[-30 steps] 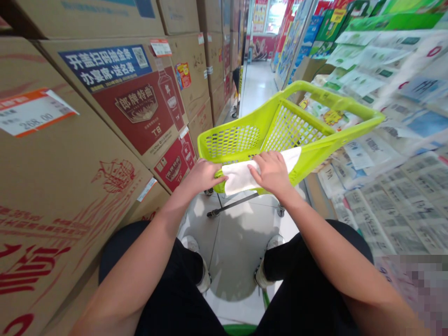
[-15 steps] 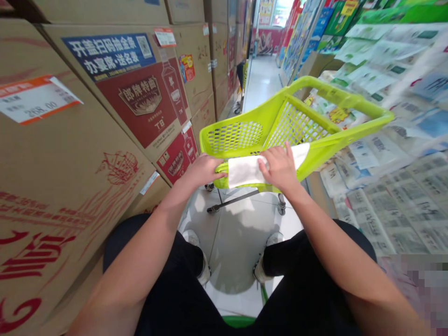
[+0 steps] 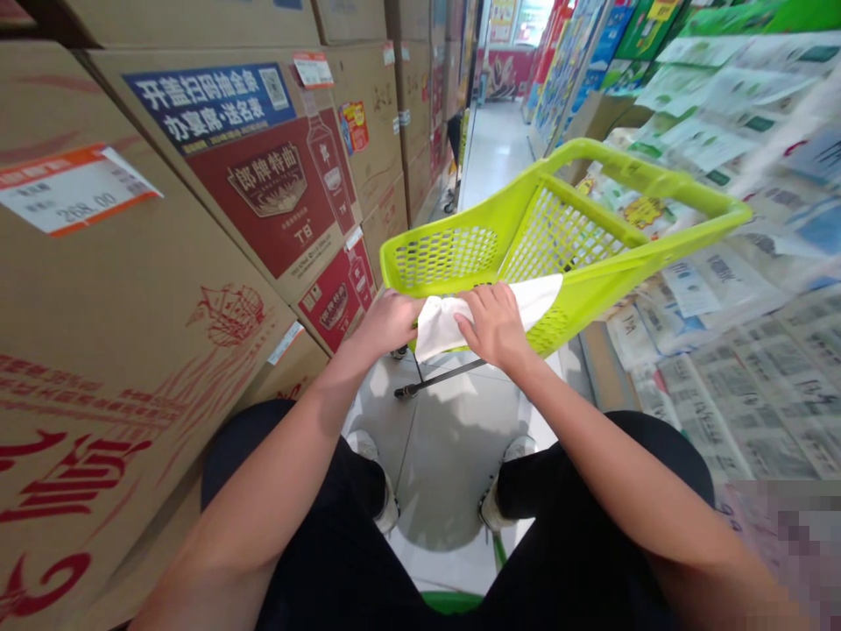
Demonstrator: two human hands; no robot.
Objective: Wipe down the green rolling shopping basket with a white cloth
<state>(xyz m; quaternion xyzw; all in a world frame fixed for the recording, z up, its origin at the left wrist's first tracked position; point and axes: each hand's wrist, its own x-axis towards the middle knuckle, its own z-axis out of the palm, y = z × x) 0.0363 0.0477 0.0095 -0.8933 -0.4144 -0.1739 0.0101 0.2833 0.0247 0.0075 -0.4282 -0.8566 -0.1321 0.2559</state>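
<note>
A lime-green plastic shopping cart [image 3: 591, 188] stands in the aisle in front of me, tilted to the right. A white cloth [image 3: 437, 322] lies over its near rim. My left hand [image 3: 387, 320] is closed around the rim at the cloth's left end. My right hand [image 3: 492, 324] presses down on the cloth with fingers bent over it, pinching the cloth against the rim. My knees in black trousers show at the bottom.
Stacked cardboard boxes [image 3: 197, 219] with red labels and price tags wall the left side. Shelves of packaged goods [image 3: 723, 263] line the right. A white tiled floor [image 3: 447, 456] runs between them, and the aisle [image 3: 490, 149] continues past the cart.
My right hand slid left along the rim with the cloth, which bunched toward my left hand. The cart shifted slightly right and up in view.
</note>
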